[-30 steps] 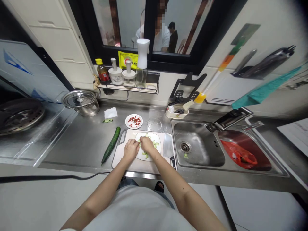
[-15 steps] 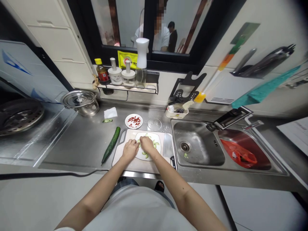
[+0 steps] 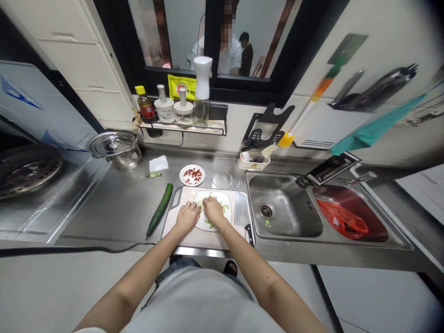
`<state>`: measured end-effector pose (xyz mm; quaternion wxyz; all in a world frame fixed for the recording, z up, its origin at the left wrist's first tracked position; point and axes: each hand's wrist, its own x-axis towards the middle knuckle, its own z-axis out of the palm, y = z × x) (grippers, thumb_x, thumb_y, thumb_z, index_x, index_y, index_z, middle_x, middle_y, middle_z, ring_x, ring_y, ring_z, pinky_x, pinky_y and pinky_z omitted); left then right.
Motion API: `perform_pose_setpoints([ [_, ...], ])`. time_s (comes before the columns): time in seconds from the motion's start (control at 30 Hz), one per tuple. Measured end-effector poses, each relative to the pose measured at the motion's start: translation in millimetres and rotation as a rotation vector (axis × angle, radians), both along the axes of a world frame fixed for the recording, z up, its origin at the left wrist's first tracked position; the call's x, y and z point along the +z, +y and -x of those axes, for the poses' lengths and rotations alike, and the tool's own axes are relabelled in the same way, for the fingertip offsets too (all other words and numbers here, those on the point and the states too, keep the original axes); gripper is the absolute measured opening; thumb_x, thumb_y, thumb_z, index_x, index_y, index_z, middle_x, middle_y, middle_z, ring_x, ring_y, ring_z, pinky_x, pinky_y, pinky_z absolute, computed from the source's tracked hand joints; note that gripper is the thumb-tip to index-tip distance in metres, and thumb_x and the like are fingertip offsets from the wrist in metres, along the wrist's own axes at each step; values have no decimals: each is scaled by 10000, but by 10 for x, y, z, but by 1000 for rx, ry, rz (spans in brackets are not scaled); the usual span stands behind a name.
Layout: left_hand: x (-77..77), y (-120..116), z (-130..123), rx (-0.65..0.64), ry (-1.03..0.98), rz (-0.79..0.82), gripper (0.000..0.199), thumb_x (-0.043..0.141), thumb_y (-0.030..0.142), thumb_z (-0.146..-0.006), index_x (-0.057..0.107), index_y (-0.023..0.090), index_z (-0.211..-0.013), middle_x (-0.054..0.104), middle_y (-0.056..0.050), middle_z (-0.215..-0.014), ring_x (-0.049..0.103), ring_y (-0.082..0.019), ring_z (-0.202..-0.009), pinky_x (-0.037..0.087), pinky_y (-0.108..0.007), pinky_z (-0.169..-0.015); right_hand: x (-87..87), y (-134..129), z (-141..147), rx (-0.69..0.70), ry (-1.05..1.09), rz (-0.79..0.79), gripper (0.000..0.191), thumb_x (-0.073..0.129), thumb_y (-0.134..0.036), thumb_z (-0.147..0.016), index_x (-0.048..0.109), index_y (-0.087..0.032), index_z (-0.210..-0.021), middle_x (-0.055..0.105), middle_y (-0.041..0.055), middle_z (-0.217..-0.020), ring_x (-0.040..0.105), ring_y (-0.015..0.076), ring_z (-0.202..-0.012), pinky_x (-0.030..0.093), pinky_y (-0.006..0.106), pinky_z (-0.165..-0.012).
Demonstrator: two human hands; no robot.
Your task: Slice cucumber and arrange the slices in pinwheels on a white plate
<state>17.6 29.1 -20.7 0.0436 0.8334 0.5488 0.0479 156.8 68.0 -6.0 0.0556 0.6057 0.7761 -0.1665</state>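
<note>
A white plate [image 3: 199, 224] rests on the cutting board [image 3: 173, 226], with green cucumber slices [image 3: 226, 206] laid around it. At the plate's left rim is my left hand [image 3: 188, 215], its fingers curled together by a slice. Over the plate's middle, my right hand [image 3: 212, 209] has its fingers pinched, the tips close to the left fingertips. Whatever either hand holds is too small and covered to make out. A whole cucumber [image 3: 160, 210] lies left of the board. On the board's right side lies a cleaver [image 3: 242, 209] with a black handle.
Behind the board stands a small dish [image 3: 192, 175] of chopped red pieces. To the right is a double sink [image 3: 284, 203] holding a red plastic bag [image 3: 343, 219]. A lidded steel pot [image 3: 116, 150] stands back left, and a seasoning rack [image 3: 183, 127] hangs on the wall.
The view has shifted slightly. Both hands stay over the plate, with only a slight movement of my right hand's fingers.
</note>
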Motion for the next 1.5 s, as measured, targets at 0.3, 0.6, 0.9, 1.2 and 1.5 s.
perform_pose_setpoints([
  [0.3, 11, 9, 1, -5, -13, 1, 274, 425, 261, -955, 653, 187, -1087, 613, -97, -1009, 493, -228, -956, 394, -347, -787, -72, -8, 10, -9, -19, 17, 284, 379, -163, -959, 620, -180, -1109, 616, 122, -1110, 536, 202, -1041, 409, 279, -797],
  [0.6, 13, 44, -17, -4, 32, 36, 265, 432, 273, -946, 646, 208, -1087, 620, -96, -1000, 492, -242, -963, 380, -354, -765, -159, -21, 0, 58, -37, -19, 296, 369, -158, -956, 613, -179, -1122, 602, 131, -1143, 550, 210, -1026, 419, 299, -816],
  [0.9, -9, 27, -30, -3, 35, 45, 302, 413, 271, -950, 619, 193, -1158, 606, -122, -1020, 491, -259, -970, 370, -354, -744, -176, -51, 12, 105, -44, -42, 289, 424, -131, -921, 617, -185, -1129, 596, 129, -1128, 539, 230, -1059, 425, 310, -830],
  [1.2, 24, 14, -1, -31, 69, 23, 308, 408, 287, -957, 624, 203, -1160, 606, -112, -1032, 497, -254, -962, 367, -346, -738, -64, -35, 9, 56, -49, -20, 283, 436, -132, -920, 623, -164, -1130, 609, 135, -1131, 544, 215, -1056, 420, 289, -826],
  [1.5, 72, 14, 7, -40, 63, 24, 322, 373, 339, -972, 657, 201, -1037, 607, -108, -1037, 499, -248, -972, 369, -340, -742, 55, -160, -198, 13, -35, 1, 304, 406, -185, -944, 667, -194, -1099, 608, 132, -1130, 541, 231, -1052, 410, 299, -823],
])
